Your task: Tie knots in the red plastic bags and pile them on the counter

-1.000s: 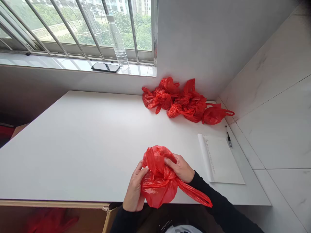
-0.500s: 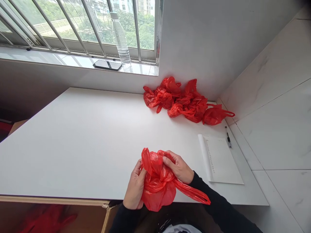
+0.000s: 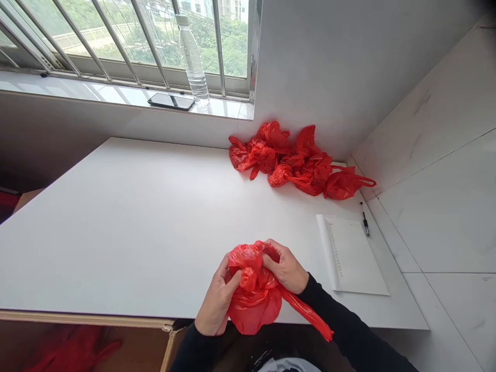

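Clamping crumpled red bag (image 3: 253,307) over near edge of white table (image 3: 147,222), with left hand (image 3: 217,299) on its left side and right hand (image 3: 289,266) on upper right. Cannot tell bag's contents. Seeing red plastic (image 3: 70,351) inside open cardboard box (image 3: 141,351) at near left, heaped red bags (image 3: 298,165) at table's far right, paper pad (image 3: 356,258) and pen (image 3: 365,225) at right, bottle of water (image 3: 196,72) and phone (image 3: 171,101) on far windowsill (image 3: 116,97).

Left grip (image 3: 215,300), right grip (image 3: 288,268) on red bag (image 3: 256,305) at table's (image 3: 147,222) near edge; bag heap (image 3: 315,170) near wall (image 3: 310,72).
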Available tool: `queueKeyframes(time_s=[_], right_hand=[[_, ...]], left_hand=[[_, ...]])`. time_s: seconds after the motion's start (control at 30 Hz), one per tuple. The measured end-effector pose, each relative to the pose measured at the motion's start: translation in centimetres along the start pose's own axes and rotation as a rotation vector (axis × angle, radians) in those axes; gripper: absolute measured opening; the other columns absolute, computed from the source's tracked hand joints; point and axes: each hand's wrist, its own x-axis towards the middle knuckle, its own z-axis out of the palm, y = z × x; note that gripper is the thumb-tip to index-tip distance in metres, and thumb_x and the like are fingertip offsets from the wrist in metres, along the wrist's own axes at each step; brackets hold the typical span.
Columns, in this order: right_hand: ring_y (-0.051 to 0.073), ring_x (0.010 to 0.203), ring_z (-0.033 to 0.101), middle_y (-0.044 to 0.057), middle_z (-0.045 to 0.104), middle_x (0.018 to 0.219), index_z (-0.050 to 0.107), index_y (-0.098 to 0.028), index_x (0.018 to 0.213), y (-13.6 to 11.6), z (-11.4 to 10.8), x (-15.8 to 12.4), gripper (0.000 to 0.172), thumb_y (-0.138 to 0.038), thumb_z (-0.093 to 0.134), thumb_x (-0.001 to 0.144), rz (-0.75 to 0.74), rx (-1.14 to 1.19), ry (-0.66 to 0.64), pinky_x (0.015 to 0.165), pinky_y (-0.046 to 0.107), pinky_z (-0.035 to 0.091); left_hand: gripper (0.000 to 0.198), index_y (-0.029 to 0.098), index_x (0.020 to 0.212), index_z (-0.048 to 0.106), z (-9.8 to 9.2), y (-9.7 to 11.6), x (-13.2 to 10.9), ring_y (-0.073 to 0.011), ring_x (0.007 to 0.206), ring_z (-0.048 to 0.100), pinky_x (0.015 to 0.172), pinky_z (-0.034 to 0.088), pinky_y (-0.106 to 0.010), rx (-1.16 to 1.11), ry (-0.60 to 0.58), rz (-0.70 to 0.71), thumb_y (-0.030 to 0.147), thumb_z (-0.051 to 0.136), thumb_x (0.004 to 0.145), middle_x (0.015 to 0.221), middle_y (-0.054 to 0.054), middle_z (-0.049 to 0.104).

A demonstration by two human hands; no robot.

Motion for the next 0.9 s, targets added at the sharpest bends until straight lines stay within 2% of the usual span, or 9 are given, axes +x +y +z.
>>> queueKeyframes(time_s=[0.1, 0.23, 0.4, 0.5, 0.6, 0.73, 0.9], right_hand=[[0.015, 0.072, 0.055, 0.000, 0.060, 0.081, 0.061, -0.019, 0.089, 0.28, -0.03, 0.02, 0.034, -0.053, 0.056, 0.092, -0.001, 0.017, 0.035, 0.069, 0.030, 0.044], [0.016, 0.075, 0.057, 0.001, 0.063, 0.084, 0.062, -0.021, 0.095, 0.23, -0.15, 0.03, 0.031, -0.051, 0.058, 0.092, 0.017, 0.045, 0.028, 0.071, 0.030, 0.045], [0.016, 0.079, 0.060, 0.001, 0.065, 0.090, 0.061, -0.022, 0.100, 0.05, -0.54, 0.18, 0.027, -0.048, 0.058, 0.092, -0.039, 0.075, 0.166, 0.075, 0.030, 0.047], [0.018, 0.087, 0.062, 0.002, 0.066, 0.097, 0.059, -0.023, 0.108, 0.10, -0.75, 0.23, 0.028, -0.045, 0.062, 0.090, -0.016, 0.115, 0.126, 0.081, 0.032, 0.049], [0.017, 0.082, 0.062, 0.001, 0.065, 0.091, 0.061, -0.021, 0.101, 0.26, -0.85, 0.21, 0.027, -0.045, 0.064, 0.089, 0.030, 0.108, 0.060, 0.076, 0.031, 0.050], [0.017, 0.078, 0.061, 0.002, 0.065, 0.089, 0.062, -0.021, 0.095, 0.47, -0.75, 0.19, 0.030, -0.050, 0.060, 0.090, 0.008, 0.097, 0.058, 0.079, 0.033, 0.050], [0.019, 0.083, 0.062, 0.003, 0.067, 0.095, 0.062, -0.024, 0.104, 0.40, -0.69, 0.15, 0.031, -0.052, 0.058, 0.091, -0.018, 0.128, 0.150, 0.082, 0.034, 0.051]], left_hand=[[0.043, 0.024, 0.117, 0.067, 0.21, -0.20, 0.27, -0.0271, 0.101, 0.068, 0.085, 0.054, -0.033, -0.079, 0.030, -0.017, 0.026, 0.078, 0.075, 0.115, -0.006, 0.071], [0.039, 0.024, 0.119, 0.065, 0.22, -0.44, 0.58, -0.0267, 0.095, 0.070, 0.081, 0.055, -0.034, -0.203, 0.061, -0.056, 0.032, 0.072, 0.082, 0.108, -0.006, 0.073], [0.037, 0.016, 0.115, 0.067, -0.22, -0.13, 0.35, -0.0248, 0.089, 0.069, 0.076, 0.054, -0.031, -0.105, -0.053, -0.146, 0.034, 0.071, 0.084, 0.107, -0.012, 0.073], [0.042, 0.015, 0.116, 0.067, -0.39, -0.14, 0.40, -0.0246, 0.087, 0.069, 0.075, 0.054, -0.031, -0.008, -0.066, -0.134, 0.033, 0.076, 0.079, 0.106, -0.013, 0.073], [0.042, 0.018, 0.116, 0.068, -0.44, -0.43, 0.62, -0.0260, 0.092, 0.069, 0.080, 0.054, -0.033, 0.022, -0.020, -0.073, 0.033, 0.077, 0.078, 0.109, -0.011, 0.073], [0.034, 0.017, 0.109, 0.071, -0.26, -0.71, 0.69, -0.0283, 0.096, 0.070, 0.086, 0.053, -0.037, -0.055, -0.006, -0.099, 0.033, 0.075, 0.080, 0.107, -0.011, 0.074], [0.049, 0.019, 0.125, 0.065, 0.26, -0.70, 0.03, -0.0311, 0.100, 0.069, 0.087, 0.054, -0.038, -0.077, -0.003, -0.099, 0.035, 0.074, 0.080, 0.117, -0.014, 0.072]])
